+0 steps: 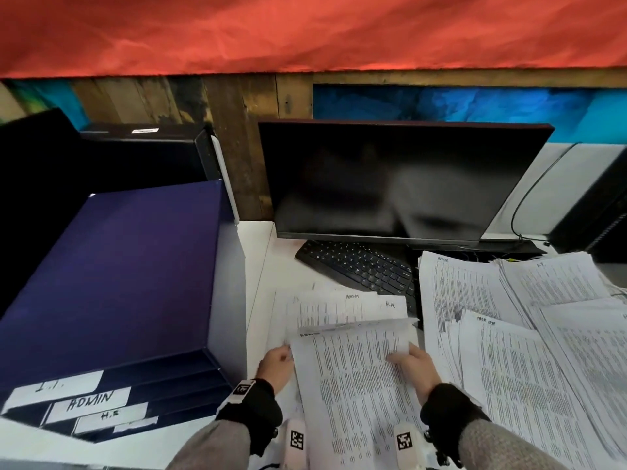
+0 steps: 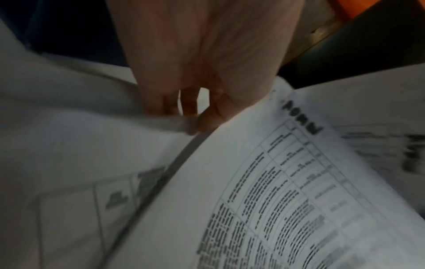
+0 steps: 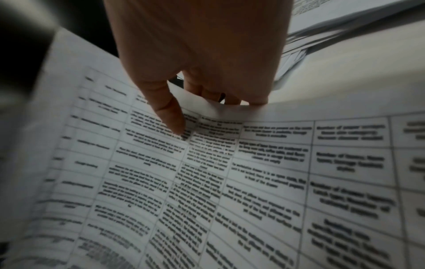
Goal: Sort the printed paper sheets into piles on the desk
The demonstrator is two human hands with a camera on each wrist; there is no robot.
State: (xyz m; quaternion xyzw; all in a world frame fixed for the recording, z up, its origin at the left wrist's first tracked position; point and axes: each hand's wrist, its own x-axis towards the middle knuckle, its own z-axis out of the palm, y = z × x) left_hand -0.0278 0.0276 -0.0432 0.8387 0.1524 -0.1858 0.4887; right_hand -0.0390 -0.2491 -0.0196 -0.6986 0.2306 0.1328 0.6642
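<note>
Blue tray rack (image 1: 112,276) far left; left hand (image 1: 275,366) pinching left edge of printed sheet (image 1: 356,378), lifted over desk (image 1: 261,262); right hand (image 1: 412,368) pinching its right edge, thumb on top; paper piles (image 1: 529,337) right

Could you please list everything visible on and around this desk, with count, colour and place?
Held sheet: one, white with printed tables, front centre.
Paper piles: several, white, right side; more fanned behind the held sheet.
Keyboard: one, black, under the monitor.
Monitor: one, black, screen dark, centre back.
Tray organiser: one, dark blue, left; white labels, ADMIN legible.
Cloth: one, red, along the top.
Left hand: grip on the sheet's left edge.
Right hand: grip on its right edge, thumb on top.
</note>
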